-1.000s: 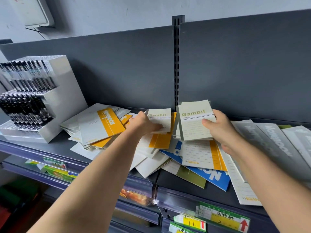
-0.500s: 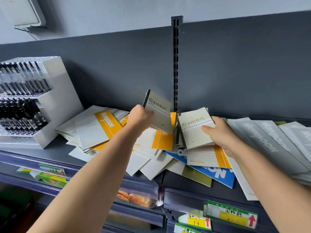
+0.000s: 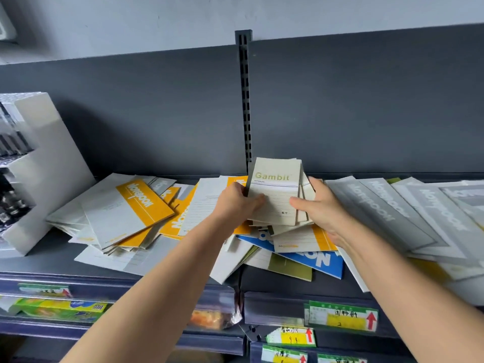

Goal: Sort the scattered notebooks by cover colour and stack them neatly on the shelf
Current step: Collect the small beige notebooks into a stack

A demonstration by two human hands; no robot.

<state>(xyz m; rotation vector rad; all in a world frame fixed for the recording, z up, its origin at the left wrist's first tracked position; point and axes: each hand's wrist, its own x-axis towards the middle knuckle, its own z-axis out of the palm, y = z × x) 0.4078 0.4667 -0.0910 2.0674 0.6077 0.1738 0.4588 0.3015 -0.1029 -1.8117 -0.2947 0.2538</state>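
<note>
Just below the slotted post (image 3: 243, 100), the left hand (image 3: 239, 204) and right hand (image 3: 320, 209) gripped the cream notebooks (image 3: 275, 189) from either side, likely squaring their edges.

Matt paper notebooks (image 3: 273, 195), metal shelf (image 3: 52, 260)

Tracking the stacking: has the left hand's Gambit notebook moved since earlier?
Yes: the Gambit notebook crossed rightward past the slotted upright onto the stack in the right hand.

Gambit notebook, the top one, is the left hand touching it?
Touching. The head view shows the left hand gripping the Gambit notebook at its left edge, thumb on the cover.
</note>
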